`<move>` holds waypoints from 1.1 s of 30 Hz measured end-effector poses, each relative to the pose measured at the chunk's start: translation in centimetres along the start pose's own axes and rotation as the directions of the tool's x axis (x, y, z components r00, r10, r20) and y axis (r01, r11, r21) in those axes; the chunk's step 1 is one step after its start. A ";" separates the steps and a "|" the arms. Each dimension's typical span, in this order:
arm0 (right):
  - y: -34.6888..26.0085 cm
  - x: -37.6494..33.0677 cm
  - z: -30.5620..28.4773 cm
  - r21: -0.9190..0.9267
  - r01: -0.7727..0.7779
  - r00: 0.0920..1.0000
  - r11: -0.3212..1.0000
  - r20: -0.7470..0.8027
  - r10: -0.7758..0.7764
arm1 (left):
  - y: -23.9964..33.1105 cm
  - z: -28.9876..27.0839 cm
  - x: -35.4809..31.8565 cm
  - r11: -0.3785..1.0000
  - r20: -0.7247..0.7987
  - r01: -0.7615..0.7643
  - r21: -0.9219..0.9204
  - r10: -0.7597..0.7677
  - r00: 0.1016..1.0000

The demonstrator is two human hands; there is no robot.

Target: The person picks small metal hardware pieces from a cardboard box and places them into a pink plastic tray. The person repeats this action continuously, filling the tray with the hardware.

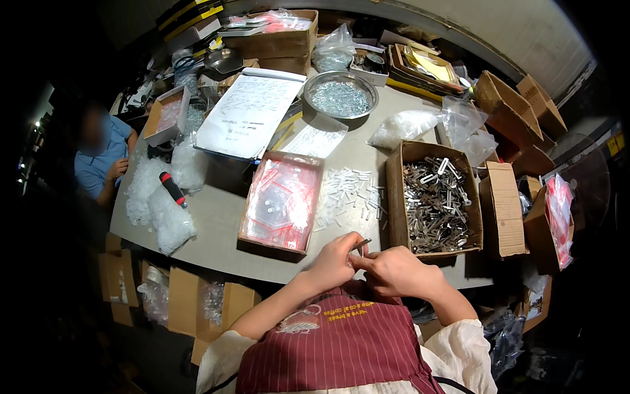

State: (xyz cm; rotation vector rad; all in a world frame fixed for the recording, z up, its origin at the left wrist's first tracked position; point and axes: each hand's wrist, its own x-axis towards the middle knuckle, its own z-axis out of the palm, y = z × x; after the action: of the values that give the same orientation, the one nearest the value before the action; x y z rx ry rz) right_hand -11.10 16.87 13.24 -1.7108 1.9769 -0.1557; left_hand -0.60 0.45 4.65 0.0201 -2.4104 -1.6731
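L hand (pixel 336 258) and R hand (pixel 397 270) meet at the near table edge, fingertips touching over the apron. L thumb + forefinger pressed on a small thin metal strip (pixel 361 243). The strip sticks out up-right of the L fingertips, long axis running lower-left to upper-right, free end pointing at the cardboard box of metal parts (pixel 434 202). R fingers curled, tips pressed to the strip's lower end just right of the L tips; can't tell if R is truly pinching it or only steadying. L hand nearer the strip's middle.

L to R around the fingers: far left, heaps of small clear plastic bags (pixel 159 200) w/ a red-black screwdriver (pixel 173 189) on top, well apart. Up-left, a shallow box of clear red-edged pouches (pixel 282 200), near. Straight ahead, a scatter of small white plastic pieces (pixel 346 194) on bare table (pixel 216 223). Up-right, the parts box, just beside the R hand. Far back, a round metal bowl of screws (pixel 340 95). Nothing btwn fingers and parts box. Another person in a blue shirt (pixel 98 161) sits far left, not involved.
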 end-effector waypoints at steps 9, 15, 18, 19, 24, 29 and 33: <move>1.3 0.4 0.1 0.118 0.139 0.866 0.983 -0.496 -0.063 | 0.2 -1.5 -0.2 0.982 0.028 -0.006 -0.191 0.012 1.000; 1.1 1.5 -0.6 0.159 0.136 0.738 0.978 -0.674 0.007 | 0.8 -2.8 -0.2 0.994 -0.137 -0.088 -0.059 0.079 0.987; 1.3 1.2 -0.4 0.212 0.065 0.800 0.975 -0.595 0.076 | 1.4 -3.0 -0.2 0.953 -0.207 0.025 -0.302 -0.091 0.974; 1.2 1.4 -0.4 0.237 0.090 0.775 0.967 -0.627 0.081 | 1.6 -3.1 -0.3 0.905 -0.221 0.070 -0.419 -0.176 0.959; 0.9 2.0 -0.3 0.390 0.139 0.764 0.910 -0.627 0.152 | 2.7 -4.5 -0.2 0.902 -0.197 0.072 -0.426 -0.170 0.965; 1.3 4.0 0.6 0.433 0.235 0.816 0.870 -0.575 0.066 | 3.7 -5.2 -0.3 0.999 -0.220 -0.028 -0.036 0.019 0.975; 0.2 5.6 0.6 0.324 0.272 0.800 0.906 -0.600 -0.026 | 2.9 -6.0 -1.7 1.000 -0.263 -0.004 -0.007 0.003 0.965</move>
State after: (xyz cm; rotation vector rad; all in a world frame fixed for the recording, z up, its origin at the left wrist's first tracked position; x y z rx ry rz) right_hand -11.37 11.73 10.97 -1.6594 2.0025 -1.1967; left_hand 2.41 -3.87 9.05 0.2227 -2.2056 -1.5664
